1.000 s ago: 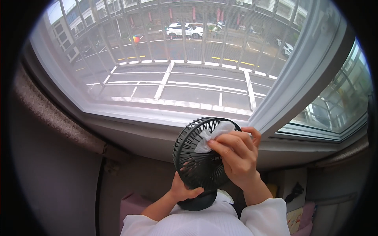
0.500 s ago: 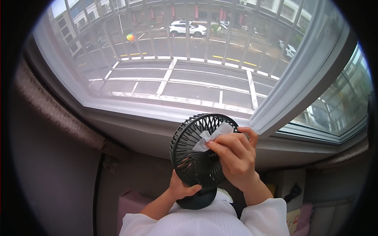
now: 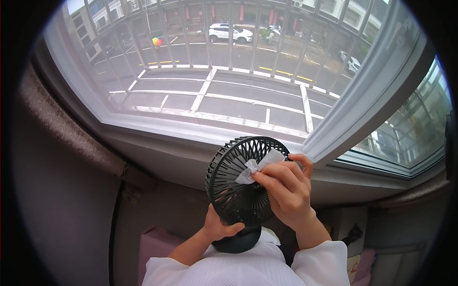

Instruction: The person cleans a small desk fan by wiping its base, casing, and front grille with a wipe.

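A small dark desk fan [image 3: 226, 185] with a round slotted grille stands upright in front of my chest, its round base [image 3: 237, 241] low against my white top. My left hand [image 3: 220, 226] grips the lower left of the fan, thumb across the front near the neck and the other fingers behind the grille. Between the thumb and fingers of my right hand [image 3: 287, 189] is a crumpled white tissue [image 3: 251, 172], pressed against the front of the grille near its centre. The right hand hides the grille's right side.
Beyond the fan runs a window sill [image 3: 157, 131] below a large barred window; a white frame post [image 3: 367, 95] rises at right. Outside, a white car [image 3: 230, 33] is on the street. A pink box-like thing [image 3: 160, 248] lies at lower left, a cream cabinet [image 3: 350, 221] at right.
The tissue and right fingers have shifted very slightly on the grille. The view has tilted a little; the left hand keeps its hold.
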`<state>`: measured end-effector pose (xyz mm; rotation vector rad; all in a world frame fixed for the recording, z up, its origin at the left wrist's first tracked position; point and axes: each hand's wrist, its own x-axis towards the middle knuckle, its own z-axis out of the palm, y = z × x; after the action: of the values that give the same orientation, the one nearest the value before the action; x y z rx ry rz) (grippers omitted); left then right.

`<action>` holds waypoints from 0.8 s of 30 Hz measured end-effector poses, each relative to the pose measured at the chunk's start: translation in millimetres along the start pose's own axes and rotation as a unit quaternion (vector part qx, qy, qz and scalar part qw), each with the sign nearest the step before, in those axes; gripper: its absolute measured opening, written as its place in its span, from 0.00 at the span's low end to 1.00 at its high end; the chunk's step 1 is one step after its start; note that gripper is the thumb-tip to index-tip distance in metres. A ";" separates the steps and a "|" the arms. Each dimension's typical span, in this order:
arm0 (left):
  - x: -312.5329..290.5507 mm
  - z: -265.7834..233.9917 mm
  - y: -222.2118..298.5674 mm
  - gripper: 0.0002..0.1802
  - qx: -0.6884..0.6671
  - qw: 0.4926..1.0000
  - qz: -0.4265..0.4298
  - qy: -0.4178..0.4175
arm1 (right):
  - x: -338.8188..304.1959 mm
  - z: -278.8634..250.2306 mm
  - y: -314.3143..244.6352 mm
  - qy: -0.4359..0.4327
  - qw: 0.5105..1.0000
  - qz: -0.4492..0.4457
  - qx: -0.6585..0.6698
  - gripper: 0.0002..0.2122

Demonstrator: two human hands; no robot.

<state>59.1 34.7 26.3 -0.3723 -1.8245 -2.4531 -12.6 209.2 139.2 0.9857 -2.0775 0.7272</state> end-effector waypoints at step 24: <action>-1.0 12.4 1.8 0.40 0.049 0.998 0.018 -0.023 | 11.9 -11.9 25.9 0.175 0.971 0.107 0.123 0.12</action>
<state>62.4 45.8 31.0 -0.4539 -1.9301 -2.3401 -34.9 227.1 150.9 0.7036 -1.8265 1.2027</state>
